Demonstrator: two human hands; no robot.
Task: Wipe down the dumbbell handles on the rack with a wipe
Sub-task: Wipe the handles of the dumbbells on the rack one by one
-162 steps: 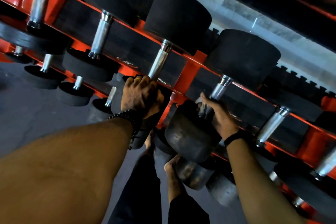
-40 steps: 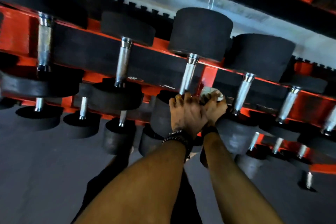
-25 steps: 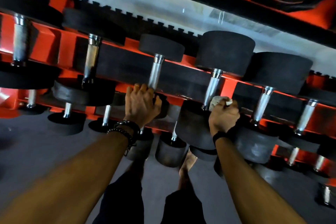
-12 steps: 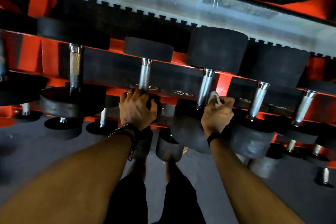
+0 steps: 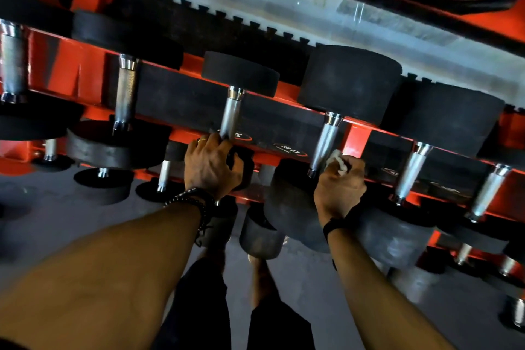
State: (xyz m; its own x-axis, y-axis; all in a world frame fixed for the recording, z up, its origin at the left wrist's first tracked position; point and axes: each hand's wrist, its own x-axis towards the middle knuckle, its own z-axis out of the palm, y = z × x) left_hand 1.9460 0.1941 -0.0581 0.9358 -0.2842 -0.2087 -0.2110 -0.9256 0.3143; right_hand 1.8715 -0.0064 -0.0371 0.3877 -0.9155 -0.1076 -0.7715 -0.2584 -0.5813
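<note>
Your right hand (image 5: 339, 189) clutches the wipe (image 5: 336, 160) by a middle handle (image 5: 326, 140), your left hand (image 5: 211, 166) grabs a dumbbell (image 5: 241, 163), and handles at frame right look left to do.

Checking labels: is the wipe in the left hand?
No, the right hand holds the wipe; the left hand grips a dumbbell end.

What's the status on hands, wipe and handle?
Left hand grips dumbbell head. Right hand holds wipe beside handle, contact unclear. Nothing blocking.
</note>
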